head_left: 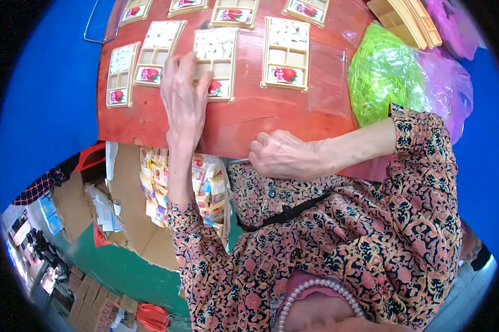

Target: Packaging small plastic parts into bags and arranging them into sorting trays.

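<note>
My left hand [184, 99] reaches over the near-left part of a beige divided tray [232, 72], its thumb and forefinger spread at the tray's left side. White pieces [215, 44] fill the tray's far compartment, and a strawberry-printed packet [218, 88] lies in the near one, partly behind my thumb. No object shows between those fingers. My right hand [285, 155] is closed in a fist at the table's near edge; whatever it may hold is hidden. To the right of the tray lies a similar one [265, 61], also with white pieces and a strawberry packet.
Several more such trays [140, 52] stand on the red table [249, 124]. A bag of green shredded filler [385, 77], purple plastic [451, 88] and stacked trays [407, 22] occupy the right side. Below the table, a cardboard box [133, 216] holds many small colourful packets [208, 188].
</note>
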Demonstrator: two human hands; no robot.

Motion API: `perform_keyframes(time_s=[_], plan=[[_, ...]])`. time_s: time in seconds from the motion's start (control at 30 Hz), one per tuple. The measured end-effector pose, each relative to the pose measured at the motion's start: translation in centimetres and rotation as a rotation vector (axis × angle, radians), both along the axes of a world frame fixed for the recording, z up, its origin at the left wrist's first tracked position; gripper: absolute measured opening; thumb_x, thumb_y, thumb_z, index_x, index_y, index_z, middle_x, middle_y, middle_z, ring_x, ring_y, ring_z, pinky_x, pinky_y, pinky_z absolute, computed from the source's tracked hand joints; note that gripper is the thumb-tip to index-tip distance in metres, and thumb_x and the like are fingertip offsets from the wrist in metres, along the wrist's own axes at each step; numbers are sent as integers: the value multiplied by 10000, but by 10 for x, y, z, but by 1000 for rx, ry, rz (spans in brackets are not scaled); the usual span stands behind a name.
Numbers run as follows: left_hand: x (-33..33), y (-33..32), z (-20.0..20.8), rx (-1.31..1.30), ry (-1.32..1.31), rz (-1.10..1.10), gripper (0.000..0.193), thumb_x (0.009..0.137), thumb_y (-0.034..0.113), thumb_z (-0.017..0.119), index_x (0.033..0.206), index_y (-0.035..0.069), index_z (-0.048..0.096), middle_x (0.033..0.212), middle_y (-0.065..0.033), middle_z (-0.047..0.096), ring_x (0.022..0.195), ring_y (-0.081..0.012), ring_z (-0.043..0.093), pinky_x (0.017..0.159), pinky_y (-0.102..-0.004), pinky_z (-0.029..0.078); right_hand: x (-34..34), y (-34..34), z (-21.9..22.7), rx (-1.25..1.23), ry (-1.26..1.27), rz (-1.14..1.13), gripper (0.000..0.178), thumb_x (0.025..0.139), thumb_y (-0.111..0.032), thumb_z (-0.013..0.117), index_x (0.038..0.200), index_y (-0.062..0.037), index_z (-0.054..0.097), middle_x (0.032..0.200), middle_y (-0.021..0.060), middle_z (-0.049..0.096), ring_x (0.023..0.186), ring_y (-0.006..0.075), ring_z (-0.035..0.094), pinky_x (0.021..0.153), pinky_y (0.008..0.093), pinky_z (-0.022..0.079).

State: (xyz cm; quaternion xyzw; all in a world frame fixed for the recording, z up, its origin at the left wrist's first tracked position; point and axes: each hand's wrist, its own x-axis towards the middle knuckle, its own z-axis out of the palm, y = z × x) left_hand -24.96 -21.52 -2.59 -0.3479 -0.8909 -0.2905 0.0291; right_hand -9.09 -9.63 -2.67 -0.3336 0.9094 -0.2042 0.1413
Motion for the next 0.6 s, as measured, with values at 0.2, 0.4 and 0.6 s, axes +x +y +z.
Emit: perform_keyframes(time_s=[0.2,0.4,0.6], plan=[[-7,10,-17,-99,98,-188,514,771,164,627,1195,-42,421,1222,-288,363,1126,-431,374,904,-458,353,-5,24,48,-95,-7,182,189,615,-83,571,763,17,508,774,110,506,723,227,533,492,325,466],[-8,7,-27,-144,167,-190,557,824,231,560,1268,-36,356,1344,-301,250,1248,-462,247,1019,-512,245,-6,69,77,-409,-310,-5,112,744,-83,523,811,5,505,818,116,541,784,263,563,640,359,466],[7,5,-29,-228,161,-156,538,835,222,525,1299,9,354,1396,-237,220,1283,-419,224,1009,-538,245,1,106,102,-571,-501,-616,140,825,-134,563,758,-21,514,629,15,480,596,101,481,529,249,374]])
